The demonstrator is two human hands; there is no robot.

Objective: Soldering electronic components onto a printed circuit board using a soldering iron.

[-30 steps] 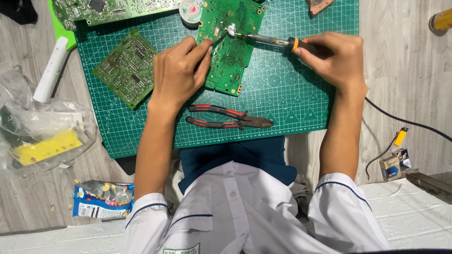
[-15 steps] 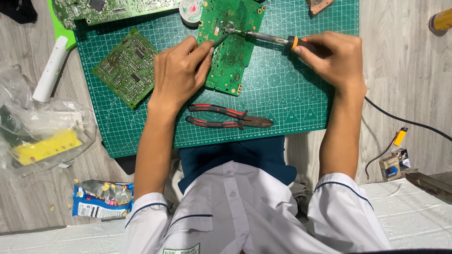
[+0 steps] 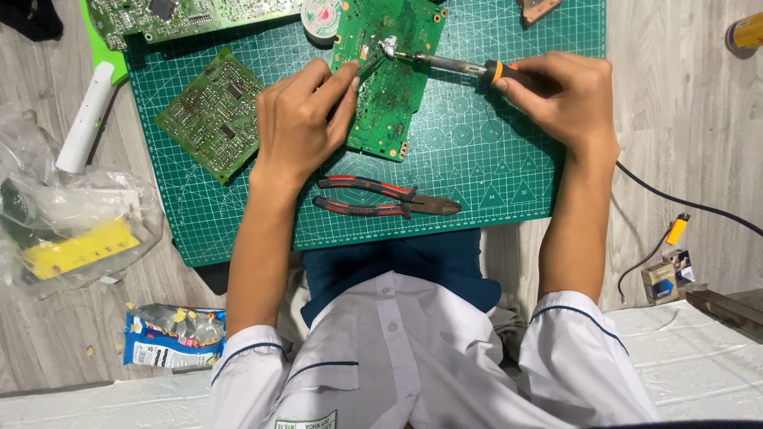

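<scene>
Right hand clamped around the soldering iron, tip resting on the green circuit board out past the knuckles. Left hand pinched on thin tweezers, points meeting the board right by the iron's tip. Nearer than both hands, red-handled pliers flat on the green cutting mat. Beyond the left hand's outer side, a second board; farther up, a solder spool.

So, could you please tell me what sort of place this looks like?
Probably an informal electronics repair spot on a wooden floor: a green gridded cutting mat carries green circuit boards, the right hand holds an orange-collared soldering iron, and red-handled pliers lie nearby.
</scene>
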